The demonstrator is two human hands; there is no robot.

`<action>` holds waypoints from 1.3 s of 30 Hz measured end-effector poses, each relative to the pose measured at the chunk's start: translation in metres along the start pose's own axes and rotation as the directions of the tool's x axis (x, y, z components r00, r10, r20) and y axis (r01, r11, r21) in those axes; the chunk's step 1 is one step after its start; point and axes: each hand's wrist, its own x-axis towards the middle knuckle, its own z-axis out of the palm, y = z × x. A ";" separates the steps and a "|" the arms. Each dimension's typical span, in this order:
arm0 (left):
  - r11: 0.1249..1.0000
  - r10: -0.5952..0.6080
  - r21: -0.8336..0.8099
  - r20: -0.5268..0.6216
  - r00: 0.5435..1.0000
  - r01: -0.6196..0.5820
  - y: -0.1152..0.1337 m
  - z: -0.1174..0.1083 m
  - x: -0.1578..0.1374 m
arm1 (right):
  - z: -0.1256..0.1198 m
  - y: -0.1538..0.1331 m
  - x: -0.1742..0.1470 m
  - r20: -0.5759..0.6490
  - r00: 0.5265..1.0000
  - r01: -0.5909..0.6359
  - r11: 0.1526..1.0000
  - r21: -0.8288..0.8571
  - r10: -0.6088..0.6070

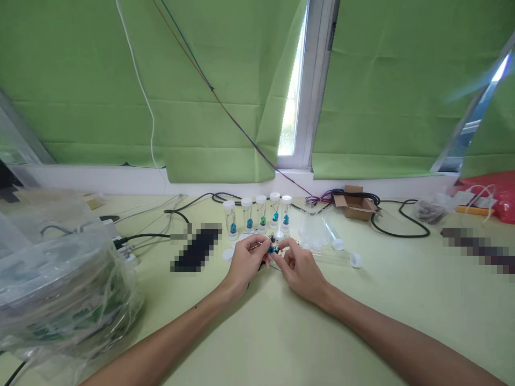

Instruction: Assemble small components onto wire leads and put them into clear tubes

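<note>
Close together over the table, both my hands are at a small shiny blue part point(273, 250) with dark ends, too small to name more exactly. My left hand point(246, 261) pinches it between thumb and fingers. From the other side, the thumb and index finger of my right hand point(302, 269) close on its dark end. Just beyond my fingers is a small white round piece point(279, 235). Behind it stand several clear tubes point(230, 219) with white caps, each upright with a small blue or green part and thin wires inside.
To the right lie a clear tube with a white end point(355, 260) and clear plastic pieces point(316, 230). An open cardboard box point(355, 207) and black cables point(402, 235) are behind. A large plastic-wrapped reel point(68, 300) fills the left side. A white cap point(228, 254) lies beside my left hand.
</note>
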 end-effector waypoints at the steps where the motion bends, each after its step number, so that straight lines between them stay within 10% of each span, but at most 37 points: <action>1: 1.000 0.000 0.000 0.001 1.000 0.000 0.000 0.000 0.000 | 0.000 0.000 0.000 -0.001 1.000 0.000 1.000 -0.004 0.000; 39: 0.999 0.035 -0.032 0.050 0.998 -0.034 -0.001 0.002 -0.003 | -0.001 -0.002 0.002 0.014 1.000 -0.025 0.997 -0.076 0.026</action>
